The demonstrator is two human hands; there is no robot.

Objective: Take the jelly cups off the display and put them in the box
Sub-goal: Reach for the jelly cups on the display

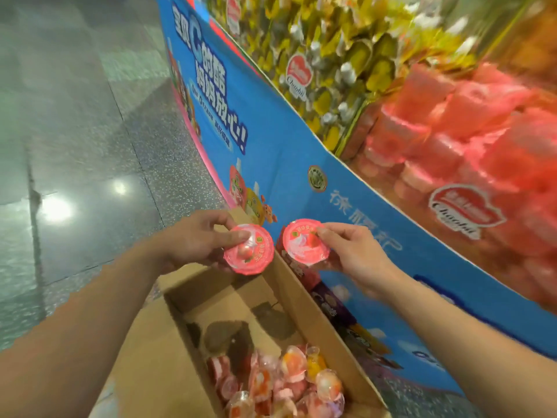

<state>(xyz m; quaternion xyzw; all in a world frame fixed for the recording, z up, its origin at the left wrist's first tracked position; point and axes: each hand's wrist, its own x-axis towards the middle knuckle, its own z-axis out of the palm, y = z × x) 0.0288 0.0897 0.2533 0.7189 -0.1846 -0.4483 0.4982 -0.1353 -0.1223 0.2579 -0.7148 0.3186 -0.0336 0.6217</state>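
Observation:
My left hand [193,239] grips a pink-lidded jelly cup [251,251] over the far end of the open cardboard box [304,297]. My right hand [352,251] pinches a second pink jelly cup [304,241] just right of the box's far wall, in front of the blue display panel. Both lids face up towards me. Several jelly cups [283,384] lie piled in the near end of the box. The display bin [470,140] at the upper right is heaped with pink jelly cups.
The blue printed display front [271,140] curves along the box's right side. A bin of yellow-wrapped sweets [331,49] sits further back. Grey polished floor [75,131] stretches to the left. The far half of the box floor is bare cardboard.

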